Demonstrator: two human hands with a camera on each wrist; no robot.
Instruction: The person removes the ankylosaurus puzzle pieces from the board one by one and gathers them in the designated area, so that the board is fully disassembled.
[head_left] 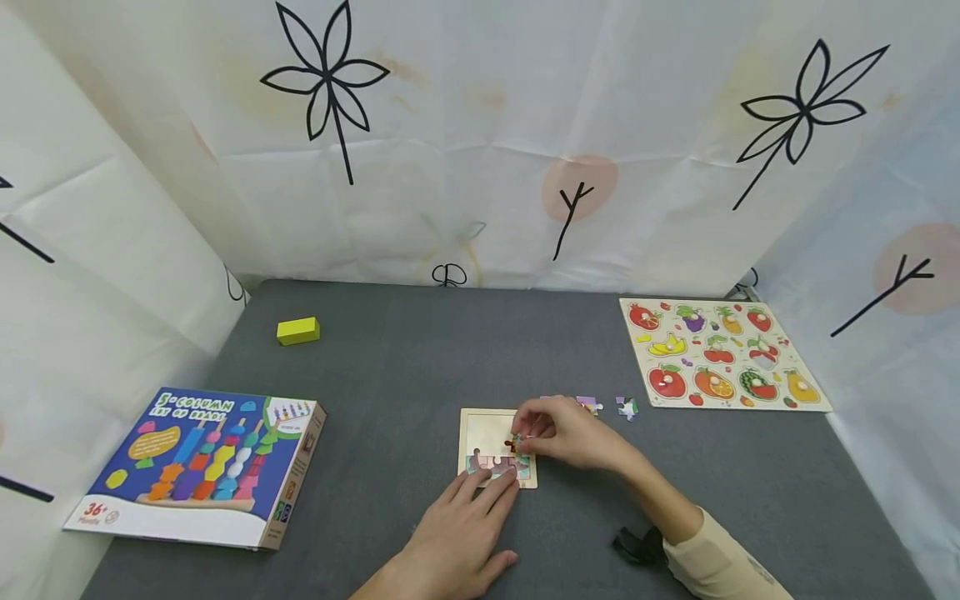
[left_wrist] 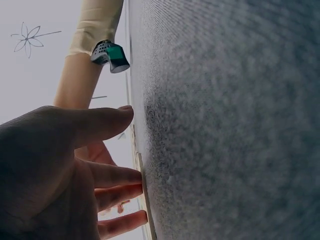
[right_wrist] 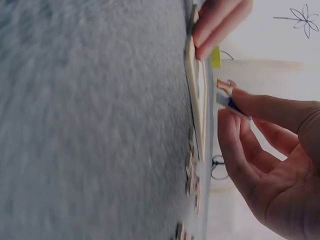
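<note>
A small wooden puzzle tray (head_left: 487,423) lies on the grey table, its near part filled with joined puzzle pieces (head_left: 501,465). My left hand (head_left: 467,533) rests its straight fingertips on the tray's near edge; the left wrist view shows those fingers (left_wrist: 120,177) at the tray's side. Between thumb and forefinger my right hand (head_left: 573,435) pinches a colourful puzzle piece (right_wrist: 230,100), held just above the tray's right side. Loose puzzle pieces (head_left: 589,405) lie behind the right hand, and one more puzzle piece (head_left: 627,407) sits farther right.
A boxed column toy set (head_left: 202,467) stands at the left, with a yellow block (head_left: 298,331) behind it. A fruit puzzle board (head_left: 723,354) lies at the back right. Near the right forearm is a black wrist device (head_left: 637,546). Printed cloth walls surround the table.
</note>
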